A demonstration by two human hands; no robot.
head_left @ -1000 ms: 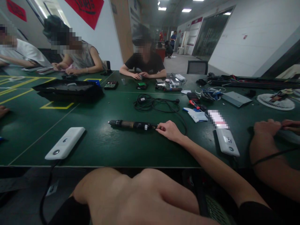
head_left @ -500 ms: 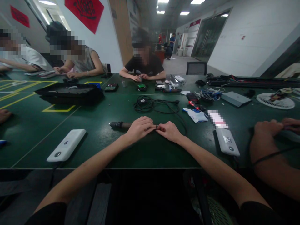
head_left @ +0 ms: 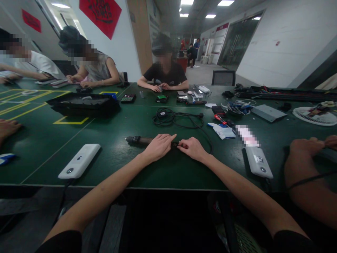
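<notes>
A dark, pen-shaped electric screwdriver (head_left: 133,140) lies across the table in front of me, its bit pointing left. My left hand (head_left: 158,144) is closed over the middle of its body, with the index finger stretched out along the top. At its right end, my right hand (head_left: 193,147) pinches the black power cord where it meets the tool's tail (head_left: 174,144). The fingers partly hide that joint, so whether the plug is fully seated cannot be seen. From there the black cord (head_left: 181,117) runs up to a loose coil with an adapter.
White power banks (head_left: 80,161) (head_left: 259,162) lie to both sides. Beyond are a black tray (head_left: 83,104), a red-handled screwdriver (head_left: 220,119), a white-and-blue packet (head_left: 222,130) and a white fan part (head_left: 314,115). Another person's arm (head_left: 302,165) rests at the right; other people sit across the table.
My left index finger has lifted from the tool's tail and stretched out, uncovering part of it. My right hand stays at the cord end. The view has shifted slightly.
</notes>
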